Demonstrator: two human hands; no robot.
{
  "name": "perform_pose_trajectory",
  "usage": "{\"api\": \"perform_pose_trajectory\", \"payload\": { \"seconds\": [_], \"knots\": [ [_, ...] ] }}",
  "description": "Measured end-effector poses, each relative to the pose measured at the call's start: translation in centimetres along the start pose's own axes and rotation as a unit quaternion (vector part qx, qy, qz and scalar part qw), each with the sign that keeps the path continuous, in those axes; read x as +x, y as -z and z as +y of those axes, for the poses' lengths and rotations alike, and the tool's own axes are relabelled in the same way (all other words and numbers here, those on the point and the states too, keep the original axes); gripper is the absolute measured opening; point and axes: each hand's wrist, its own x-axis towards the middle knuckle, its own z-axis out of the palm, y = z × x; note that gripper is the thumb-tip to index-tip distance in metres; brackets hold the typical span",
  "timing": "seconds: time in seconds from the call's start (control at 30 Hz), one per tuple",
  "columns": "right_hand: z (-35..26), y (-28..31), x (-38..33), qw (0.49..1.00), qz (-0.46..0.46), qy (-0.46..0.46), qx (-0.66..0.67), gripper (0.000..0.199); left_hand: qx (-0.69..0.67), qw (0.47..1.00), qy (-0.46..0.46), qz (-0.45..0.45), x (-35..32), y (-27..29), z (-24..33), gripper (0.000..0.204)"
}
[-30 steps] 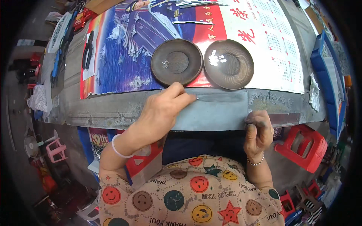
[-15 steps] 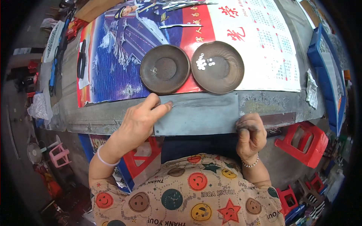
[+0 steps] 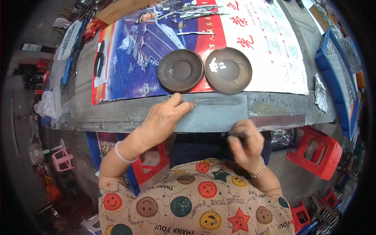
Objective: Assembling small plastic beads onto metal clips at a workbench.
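Observation:
My left hand pinches a small thin metal piece between thumb and forefinger, over the grey metal plate at the table's front edge. Its tip pokes out to the right of the fingers. My right hand hangs just off the plate's front right corner with its fingers curled in; whatever they hold, if anything, is hidden. Beyond the plate, a dark round wooden dish holds a few tiny metal bits. Touching it on the right, a second wooden dish contains several small white beads.
Under the dishes lies a large printed calendar sheet. Tweezers and a bundle of metal tools rest on it. Black-handled pliers are at its left. A blue tray stands right; a red stool is below.
My left hand has moved right along the plate with the metal piece. The right hand has drawn back and left, off the plate's corner. The whole view has shifted slightly.

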Motion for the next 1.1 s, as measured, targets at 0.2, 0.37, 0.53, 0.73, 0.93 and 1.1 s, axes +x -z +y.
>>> {"api": "perform_pose_trajectory", "payload": {
  "seconds": [0.2, 0.37, 0.53, 0.73, 0.93, 1.1],
  "knots": [
    [-2.5, -3.1, 1.3, 0.991, -0.111, -0.013, 0.073, 0.016, -0.567, 0.800, 0.158, 0.116, -4.9, -1.3, 3.6, 0.033],
    [-3.2, -4.6, 1.9, 0.991, -0.105, -0.005, 0.081, 0.015, -0.731, 0.652, 0.127, 0.160, -7.0, -3.1, 6.8, 0.033],
    [-4.0, -5.4, 1.5, 0.995, -0.086, 0.022, 0.049, 0.014, -0.727, 0.642, 0.105, 0.217, -7.5, -5.0, 8.5, 0.032],
    [-3.8, -6.3, 0.3, 0.985, -0.034, 0.152, -0.073, 0.012, -0.672, 0.674, 0.081, 0.295, -8.0, -7.4, 10.3, 0.030],
    [-4.9, -5.7, -0.2, 0.993, -0.086, 0.003, 0.084, 0.007, -0.613, 0.678, 0.090, 0.395, -7.7, -8.7, 12.2, 0.029],
    [-3.4, -6.6, 0.4, 0.990, -0.015, 0.123, 0.064, 0.011, -0.527, 0.744, 0.060, 0.406, -7.5, -8.8, 12.1, 0.028]
  ]
}}
